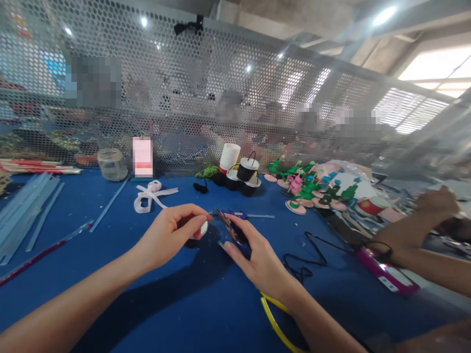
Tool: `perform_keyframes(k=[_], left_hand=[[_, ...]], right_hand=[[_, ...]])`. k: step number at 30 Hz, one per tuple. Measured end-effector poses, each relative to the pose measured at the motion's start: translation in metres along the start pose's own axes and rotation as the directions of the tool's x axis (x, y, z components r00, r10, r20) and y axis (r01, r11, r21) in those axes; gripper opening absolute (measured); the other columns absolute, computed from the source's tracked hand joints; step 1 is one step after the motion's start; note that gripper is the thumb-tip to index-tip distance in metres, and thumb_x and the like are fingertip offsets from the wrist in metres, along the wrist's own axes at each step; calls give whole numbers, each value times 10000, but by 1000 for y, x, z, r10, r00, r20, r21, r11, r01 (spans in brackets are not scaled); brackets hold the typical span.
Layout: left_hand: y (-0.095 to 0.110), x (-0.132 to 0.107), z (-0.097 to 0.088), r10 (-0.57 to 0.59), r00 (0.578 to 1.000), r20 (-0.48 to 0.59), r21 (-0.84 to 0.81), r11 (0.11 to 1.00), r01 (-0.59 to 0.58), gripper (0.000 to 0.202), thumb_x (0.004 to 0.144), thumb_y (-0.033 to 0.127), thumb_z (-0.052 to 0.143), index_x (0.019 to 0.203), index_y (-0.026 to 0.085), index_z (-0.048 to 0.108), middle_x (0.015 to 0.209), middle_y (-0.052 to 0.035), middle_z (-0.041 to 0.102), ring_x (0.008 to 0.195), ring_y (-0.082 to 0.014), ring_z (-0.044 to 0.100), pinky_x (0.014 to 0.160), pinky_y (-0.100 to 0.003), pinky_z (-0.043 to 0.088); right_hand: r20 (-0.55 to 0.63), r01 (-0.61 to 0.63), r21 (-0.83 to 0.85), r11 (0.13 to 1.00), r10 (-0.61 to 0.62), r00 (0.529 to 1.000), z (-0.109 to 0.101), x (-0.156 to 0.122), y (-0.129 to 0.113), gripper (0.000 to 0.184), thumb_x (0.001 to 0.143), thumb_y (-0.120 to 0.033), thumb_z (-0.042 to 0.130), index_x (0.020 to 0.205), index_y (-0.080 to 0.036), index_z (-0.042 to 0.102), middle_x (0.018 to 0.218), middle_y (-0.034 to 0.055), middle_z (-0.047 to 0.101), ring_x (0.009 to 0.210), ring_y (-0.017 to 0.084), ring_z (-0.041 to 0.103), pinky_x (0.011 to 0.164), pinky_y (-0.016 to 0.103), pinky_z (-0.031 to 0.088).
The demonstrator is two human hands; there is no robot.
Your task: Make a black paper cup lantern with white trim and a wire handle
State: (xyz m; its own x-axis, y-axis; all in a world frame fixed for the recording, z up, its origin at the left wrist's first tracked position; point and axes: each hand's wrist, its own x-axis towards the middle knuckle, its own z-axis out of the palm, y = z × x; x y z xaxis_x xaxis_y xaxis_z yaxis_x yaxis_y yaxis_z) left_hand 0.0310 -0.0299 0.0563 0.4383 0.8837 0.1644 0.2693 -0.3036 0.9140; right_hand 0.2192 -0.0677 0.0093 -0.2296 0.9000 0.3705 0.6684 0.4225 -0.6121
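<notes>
My left hand (180,230) is closed in a pinch, with the tip of something thin and small at its fingertips, too fine to name. Just under those fingers stands a small black cup with a white rim (203,228), partly covered by the hand. My right hand (253,255) grips dark metal pliers (231,228), their tips close to the left fingertips. Whether the pliers touch the thin piece cannot be made out. Behind them lies a blue object (235,214) beside a pale strip (261,216).
Small black buckets (248,169), stacked white cups (230,156) and green potted decorations (305,189) line the back. White ribbon (149,196), a jar (112,164) and clear sticks (29,211) lie left. Right are a black cord (312,262), a purple device (386,272) and another person's arm (415,240).
</notes>
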Motion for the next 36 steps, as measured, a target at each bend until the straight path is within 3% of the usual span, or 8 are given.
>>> perform_keyframes(k=[7, 15, 23, 30, 36], left_hand=[[-3, 1, 2, -85, 991, 101, -120, 988, 97, 215, 777, 341, 469, 752, 156, 576, 486, 59, 436, 461, -66, 388, 459, -178, 307], [-2, -1, 4, -198, 950, 241, -253, 932, 258, 219, 786, 370, 458, 741, 164, 518, 423, 83, 384, 392, -50, 275, 404, -172, 187], [-2, -1, 4, -255, 930, 266, -361, 868, 341, 221, 806, 350, 441, 747, 150, 514, 424, 75, 399, 385, -40, 260, 389, -162, 157], [-5, 0, 4, -233, 914, 333, -480, 792, 377, 185, 801, 301, 483, 731, 132, 506, 511, 48, 490, 355, -10, 299, 393, -171, 185], [-9, 2, 4, -246, 898, 366, -536, 733, 419, 200, 776, 325, 525, 728, 131, 518, 442, 75, 388, 356, -15, 239, 391, -177, 135]], right_hand=[[5, 45, -32, 998, -45, 999, 0, -1, -2, 450, 808, -266, 462, 1239, -219, 342, 1077, 102, 524, 1003, 228, 506, 883, 402, 413], [26, 30, 20, 999, -30, 999, 5, -1, 0, 393, 805, -273, 472, 1184, -182, 430, 1105, 111, 564, 1019, 239, 528, 857, 383, 443], [91, -46, 167, 985, 31, 995, 4, -1, -5, 345, 822, -292, 457, 1150, -186, 468, 1107, 74, 592, 937, 199, 583, 841, 337, 447], [127, -103, 247, 963, 73, 989, 4, -3, -6, 365, 819, -304, 466, 1164, -187, 471, 1134, 79, 581, 957, 205, 580, 834, 345, 457], [81, -37, 176, 984, 23, 996, 3, -1, -6, 346, 813, -285, 470, 1148, -201, 480, 1119, 76, 587, 980, 211, 568, 876, 370, 434]])
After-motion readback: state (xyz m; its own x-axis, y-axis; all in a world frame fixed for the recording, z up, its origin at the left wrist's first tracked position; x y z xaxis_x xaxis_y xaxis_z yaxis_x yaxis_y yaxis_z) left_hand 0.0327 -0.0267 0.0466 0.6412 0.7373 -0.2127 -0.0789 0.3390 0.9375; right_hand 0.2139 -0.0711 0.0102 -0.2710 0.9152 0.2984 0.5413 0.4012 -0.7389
